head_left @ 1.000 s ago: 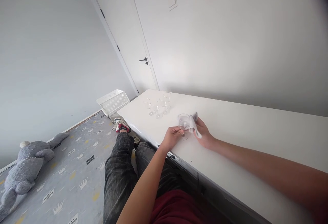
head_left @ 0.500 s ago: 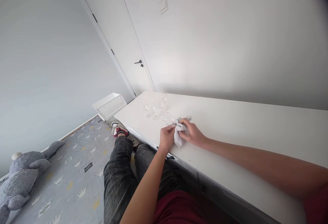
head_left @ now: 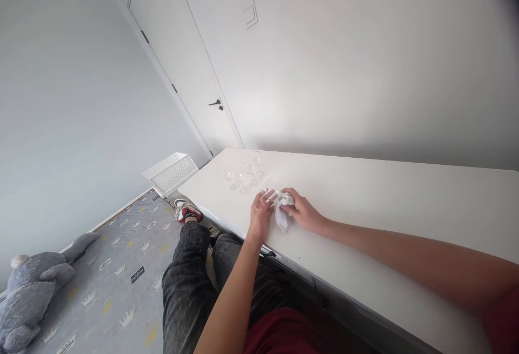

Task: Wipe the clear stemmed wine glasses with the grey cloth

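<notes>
White tabletop (head_left: 373, 208) runs ctr to lower R of frame; door (head_left: 182, 62) upper L. L hand (head_left: 260, 215) cups bowl of tilted clear glass (head_left: 266, 185), just below ctr. R hand (head_left: 303, 212) holds pale cloth (head_left: 283, 220) bunched at glass's R end, hiding it. Stemmed glasses (head_left: 244, 188) stand grouped nearby, upper L of hands. Perf. white basket (head_left: 172, 174) ctr-L; grey plush toy (head_left: 30, 289) on floor, lower L.

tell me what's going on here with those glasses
The person's left fingers hold a tilted clear glass over the white tabletop, while the right fingers hold a pale cloth at its lower end, hiding the foot. Several other stemmed glasses stand grouped together beyond the left hand.
</notes>
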The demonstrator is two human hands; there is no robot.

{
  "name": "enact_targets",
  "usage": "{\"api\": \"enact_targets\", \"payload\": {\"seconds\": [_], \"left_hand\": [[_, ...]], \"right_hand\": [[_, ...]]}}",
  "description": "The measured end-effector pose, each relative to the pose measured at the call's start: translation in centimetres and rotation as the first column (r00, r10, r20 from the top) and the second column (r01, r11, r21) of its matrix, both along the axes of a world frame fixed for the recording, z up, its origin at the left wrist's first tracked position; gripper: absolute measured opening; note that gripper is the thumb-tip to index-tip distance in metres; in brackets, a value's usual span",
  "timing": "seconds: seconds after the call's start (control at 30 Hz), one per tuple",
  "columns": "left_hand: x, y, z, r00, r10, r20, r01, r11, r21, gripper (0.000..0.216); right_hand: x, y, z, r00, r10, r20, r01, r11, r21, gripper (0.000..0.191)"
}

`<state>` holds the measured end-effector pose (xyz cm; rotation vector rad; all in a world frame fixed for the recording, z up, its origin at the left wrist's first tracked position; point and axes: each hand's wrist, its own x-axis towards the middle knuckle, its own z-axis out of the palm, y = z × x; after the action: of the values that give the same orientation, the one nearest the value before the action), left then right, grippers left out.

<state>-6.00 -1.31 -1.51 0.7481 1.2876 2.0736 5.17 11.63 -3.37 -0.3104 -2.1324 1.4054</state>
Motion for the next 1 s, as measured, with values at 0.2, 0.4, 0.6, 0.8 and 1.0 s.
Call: {"api": "enact_targets", "payload": {"seconds": [0.2,0.4,0.6,0.8,1.0], "left_hand": [[0.7,2.1,0.7,0.993,0.018,0.119,-0.015,1.000,-0.024,0.053],[-0.2,1.6,0.3,0.988,0.065,0.138,-0.064,0.998,-0.013,0.040],[-1.1,1.6,-0.5,0.935,0.134,0.328,-0.154,0.988,0.033,0.035],[-1.1,1.9,-0.6,0.951,0.155,0.267,-0.162,0.987,0.002,0.038],[-1.1,1.7,-0.6,0.954,0.129,0.270,-0.139,0.990,0.019,0.036]], "right_hand": [[-0.6,0.3,-0.4,0.999,0.034,-0.013,-0.035,0.995,-0.097,0.031],[-0.3,1.7,0.9,0.991,-0.132,0.013,0.132,0.966,-0.222,0.047],[1.2,5.5,4.5,0.932,-0.335,-0.135,0.361,0.857,0.367,0.054],[1.7,7.5,6.2,0.893,-0.193,0.406,0.017,0.917,0.398,0.065],[3.3,9.7,8.6,0.905,0.062,0.422,-0.046,0.998,-0.049,0.065]]}}
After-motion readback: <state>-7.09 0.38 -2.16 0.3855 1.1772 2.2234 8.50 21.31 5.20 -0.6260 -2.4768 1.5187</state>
